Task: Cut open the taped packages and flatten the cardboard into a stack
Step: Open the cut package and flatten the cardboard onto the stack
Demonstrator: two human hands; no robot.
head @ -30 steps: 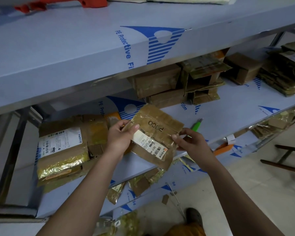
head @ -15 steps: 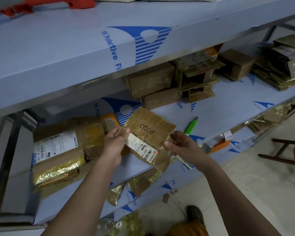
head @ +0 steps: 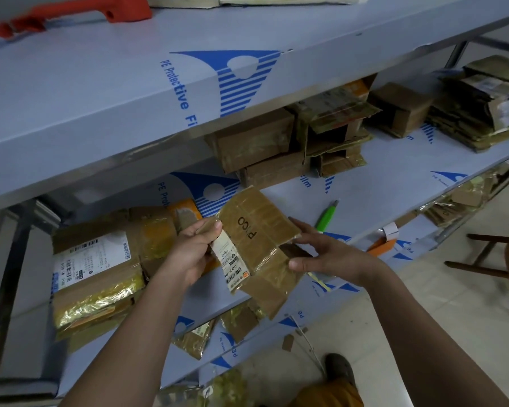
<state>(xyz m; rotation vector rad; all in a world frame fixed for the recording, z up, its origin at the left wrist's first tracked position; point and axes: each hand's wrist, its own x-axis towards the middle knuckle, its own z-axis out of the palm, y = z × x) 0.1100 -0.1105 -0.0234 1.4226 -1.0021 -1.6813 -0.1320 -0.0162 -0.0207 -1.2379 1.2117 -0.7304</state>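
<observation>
Middle of the frame: a flat brown package (head: 257,239), wrapped in shiny tape, held up over the middle shelf (head: 394,183). Left hand (head: 190,254) gripping its left edge, thumb on top beside the white barcode label (head: 231,261). Right hand (head: 329,257) holding the right edge, thumb below and fingers above (pinching the cardboard between them). Black letters printed on top of the package. Bottom flap hanging down, bent.

Left of the frame, on the same shelf: a bigger taped package (head: 97,277) with a big white label, lying flat. Just behind the held package: a green pen-like cutter (head: 327,216) lying on the shelf. Upper middle, at the back of the shelf: brown boxes (head: 256,142) piled up, some open. Far right: a stack of flattened cardboard (head: 479,104). Near the shelf's front edge, right of the hands: a small roll of tape (head: 390,232) and something orange (head: 381,247). Top left, on the upper shelf (head: 100,83): a red tool (head: 71,14). Bottom of the frame: a shoe (head: 338,370) on the pale floor (head: 423,333).
</observation>
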